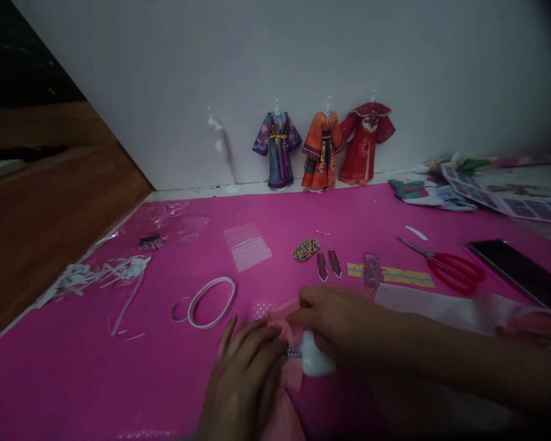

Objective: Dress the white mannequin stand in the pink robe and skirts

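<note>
A small white doll body, lying down and partly dressed in a pink cloth garment, is between my two hands at the front of the table. Short rows of pale beads run across the cloth. My left hand is closed over the garment's left side, its fingers bent onto the fabric. Reaching in from the right, my right hand pinches the upper edge of the pink cloth. Its fingertips partly hide what is under them. White-dotted pink material shows just beyond my left fingers.
Near my right hand lie red-handled scissors, a yellow strip, a phone and an oval bead tray. Tape rings and paper scraps are leftward. Dressed doll figures stand along the wall.
</note>
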Demonstrator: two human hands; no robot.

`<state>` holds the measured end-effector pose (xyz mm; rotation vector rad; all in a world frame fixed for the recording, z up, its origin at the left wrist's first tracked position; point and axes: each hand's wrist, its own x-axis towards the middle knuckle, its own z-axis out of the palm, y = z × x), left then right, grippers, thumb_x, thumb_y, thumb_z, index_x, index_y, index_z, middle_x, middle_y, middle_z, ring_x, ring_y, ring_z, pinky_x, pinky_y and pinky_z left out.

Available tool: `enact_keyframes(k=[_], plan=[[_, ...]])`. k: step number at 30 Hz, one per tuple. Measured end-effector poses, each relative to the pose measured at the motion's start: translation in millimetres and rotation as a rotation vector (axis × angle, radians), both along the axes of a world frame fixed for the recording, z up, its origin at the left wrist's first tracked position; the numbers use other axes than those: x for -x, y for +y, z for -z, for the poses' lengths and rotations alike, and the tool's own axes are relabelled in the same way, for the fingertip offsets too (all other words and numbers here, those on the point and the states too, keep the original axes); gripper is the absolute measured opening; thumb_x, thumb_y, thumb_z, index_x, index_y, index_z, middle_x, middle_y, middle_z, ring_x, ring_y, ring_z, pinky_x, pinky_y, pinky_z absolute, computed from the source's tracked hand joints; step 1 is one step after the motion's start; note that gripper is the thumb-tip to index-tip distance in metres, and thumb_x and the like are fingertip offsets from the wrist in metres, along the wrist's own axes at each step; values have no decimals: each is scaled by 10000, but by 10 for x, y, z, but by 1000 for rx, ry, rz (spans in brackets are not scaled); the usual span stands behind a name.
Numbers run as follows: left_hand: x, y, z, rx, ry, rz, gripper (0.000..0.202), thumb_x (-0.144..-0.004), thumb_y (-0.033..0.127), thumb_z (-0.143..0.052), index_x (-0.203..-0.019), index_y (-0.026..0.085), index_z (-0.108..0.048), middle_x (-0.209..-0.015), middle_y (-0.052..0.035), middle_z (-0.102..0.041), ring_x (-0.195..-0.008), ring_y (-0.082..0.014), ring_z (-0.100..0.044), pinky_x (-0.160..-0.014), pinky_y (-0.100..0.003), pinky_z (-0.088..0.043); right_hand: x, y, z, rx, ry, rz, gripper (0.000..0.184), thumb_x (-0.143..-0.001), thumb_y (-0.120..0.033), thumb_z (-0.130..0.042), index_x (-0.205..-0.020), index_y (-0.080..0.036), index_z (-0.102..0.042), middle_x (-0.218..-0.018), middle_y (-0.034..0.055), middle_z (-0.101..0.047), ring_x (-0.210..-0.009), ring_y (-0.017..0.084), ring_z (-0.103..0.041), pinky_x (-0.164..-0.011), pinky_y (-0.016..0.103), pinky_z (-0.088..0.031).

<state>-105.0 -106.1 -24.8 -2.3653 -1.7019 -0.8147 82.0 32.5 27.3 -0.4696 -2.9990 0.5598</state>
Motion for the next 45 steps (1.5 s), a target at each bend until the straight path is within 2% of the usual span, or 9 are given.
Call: enact_keyframes(k=[4, 6, 9, 13, 19, 26, 32, 37, 45], plan=[[-6, 12, -42, -11, -10, 3, 279, -907, 121, -518, -1142, 238, -611, -1078, -52, -700, -1079, -242, -602, -1022, -560, -405, -121, -61, -59, -71, 82, -106, 245, -856, -116, -550, -1030, -239, -671, -888, 35, -591, -756, 189, -486, -626, 312, -333], [-11, 13, -66, -10, -15, 5, 248, -909, 141, -521, -1106, 247, -628, -1059, -46, -704, -1051, -244, -617, -992, -555, -435, -178, -104, -71, -145, 101, -178, 198, -925, -175, -541, -1080, -228, -654, -931, 38, -611, -788, 197, -487, -694, 332, -367], [-24, 11, -105, -21, -26, -4, 244, -910, 141, -518, -1083, 258, -643, -1042, -38, -711, -1033, -237, -633, -946, -518, -482, -231, -146, -79, -288, 79, -225, 173, -939, -179, -546, -1080, -171, -647, -965, 60, -632, -852, 221, -497, -826, 374, -387], [-45, 18, -146, -23, -24, -12, 266, -920, 141, -507, -1121, 258, -636, -1055, -41, -717, -1035, -237, -642, -951, -525, -481, -250, -143, -78, -389, 40, -259, 156, -954, -163, -508, -1009, -165, -654, -936, 57, -635, -828, 224, -511, -833, 383, -402], [-58, 32, -173, -33, -19, -4, 237, -909, 143, -524, -1070, 255, -657, -1019, -37, -727, -991, -217, -662, -913, -458, -509, -260, -121, -76, -377, 47, -232, 107, -948, -198, -542, -985, -173, -639, -923, 54, -622, -826, 229, -515, -782, 375, -405], [-44, 29, -164, -21, 20, -7, 256, -921, 144, -513, -1126, 243, -632, -1073, -54, -705, -1031, -228, -646, -946, -506, -486, -210, -150, -75, -359, 114, -218, 174, -945, -154, -519, -1101, -150, -595, -941, 57, -647, -844, 226, -529, -817, 380, -404], [-42, 40, -173, -17, 33, 1, 270, -927, 142, -496, -1146, 251, -611, -1063, -52, -706, -1024, -235, -647, -929, -532, -490, -214, -152, -52, -373, 38, -229, 111, -934, -169, -531, -961, -160, -639, -924, 60, -648, -805, 225, -531, -841, 403, -420], [-35, 26, -173, 48, 36, 14, 327, -926, 125, -505, -1222, 244, -578, -1089, -58, -698, -1049, -252, -635, -972, -600, -446, -216, -116, -24, -382, 48, -239, 113, -945, -174, -521, -960, -167, -633, -896, 53, -635, -798, 226, -529, -814, 406, -419], [-72, 62, -246, 57, 8, 25, 274, -924, 127, -498, -1148, 239, -609, -1071, -65, -680, -1012, -254, -644, -961, -633, -437, -237, -138, -44, -401, 78, -226, 133, -940, -170, -523, -1019, -161, -630, -902, 55, -639, -798, 224, -526, -825, 401, -402]])
